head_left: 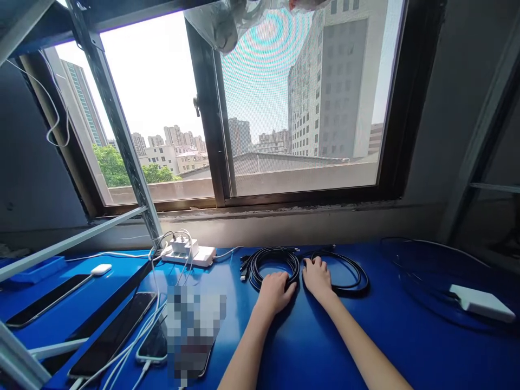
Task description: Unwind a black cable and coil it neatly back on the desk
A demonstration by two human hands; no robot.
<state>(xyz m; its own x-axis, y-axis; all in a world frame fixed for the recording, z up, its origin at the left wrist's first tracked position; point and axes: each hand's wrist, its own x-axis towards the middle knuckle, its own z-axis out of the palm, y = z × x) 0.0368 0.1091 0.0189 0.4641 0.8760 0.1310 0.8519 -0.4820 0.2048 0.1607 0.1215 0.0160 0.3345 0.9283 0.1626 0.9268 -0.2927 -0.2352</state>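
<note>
Two coils of black cable lie side by side on the blue tabletop in the head view. My left hand (pixel 275 292) rests on the near edge of the left cable coil (pixel 254 269), its fingers curled over the loops and its thumb out to the right. Dark plugs with a silver tip (pixel 243 275) stick out at that coil's left side. On the right cable coil (pixel 364 277), which is thinner and wider, my right hand (pixel 317 276) has its fingers bent around the left edge. What lies under both palms is hidden.
A white power strip (pixel 203 257) with chargers stands by the shelf post (pixel 150 219). Several phones, one a dark phone (pixel 114 333), lie at left with white cables (pixel 138 336) across them. A white box-shaped adapter (pixel 483 303) sits at right. Behind is a window (pixel 304 197).
</note>
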